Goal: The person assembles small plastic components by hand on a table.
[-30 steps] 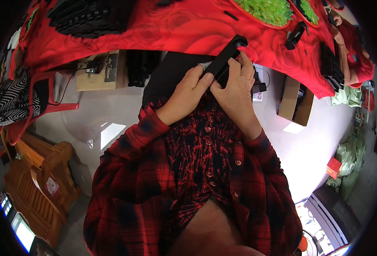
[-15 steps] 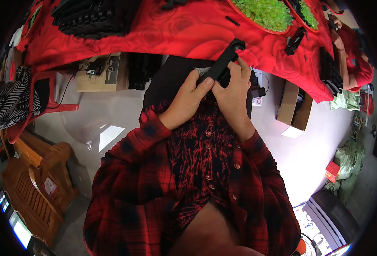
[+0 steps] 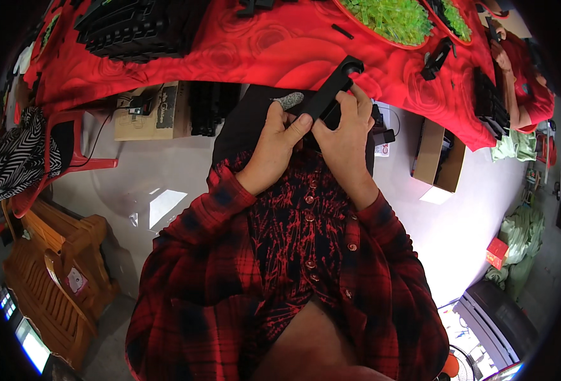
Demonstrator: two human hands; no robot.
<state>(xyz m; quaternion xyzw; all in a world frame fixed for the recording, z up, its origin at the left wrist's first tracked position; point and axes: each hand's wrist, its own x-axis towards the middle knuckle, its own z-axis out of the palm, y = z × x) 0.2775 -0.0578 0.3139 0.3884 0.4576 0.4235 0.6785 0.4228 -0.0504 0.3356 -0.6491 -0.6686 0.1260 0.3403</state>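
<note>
A long black plastic piece (image 3: pixel 327 96) with a rounded, hooked far end is held slantwise over my lap, close to the table's front edge. My left hand (image 3: pixel 279 141) is closed on its near left side, the thumb pressed along the near end. My right hand (image 3: pixel 349 136) grips the right side with bent fingers. The undersides of both grips are hidden. A grey speckled piece (image 3: pixel 288 100) shows beside my left index finger; whether it is worn on a finger or lies on my dark trousers, I cannot tell.
The red-clothed table (image 3: pixel 248 54) carries stacked black plastic parts (image 3: pixel 131 32), a thin black strip (image 3: pixel 342 31), a tray of green translucent pieces (image 3: pixel 391 19) and a black part (image 3: pixel 437 58). Cardboard boxes (image 3: pixel 435 157) stand below. A person in red (image 3: pixel 525 89) sits at the right.
My left fingers have shifted slightly left along the black plastic piece, and more of the grey speckled piece shows. The right hand still grips it, nearly unmoved.
</note>
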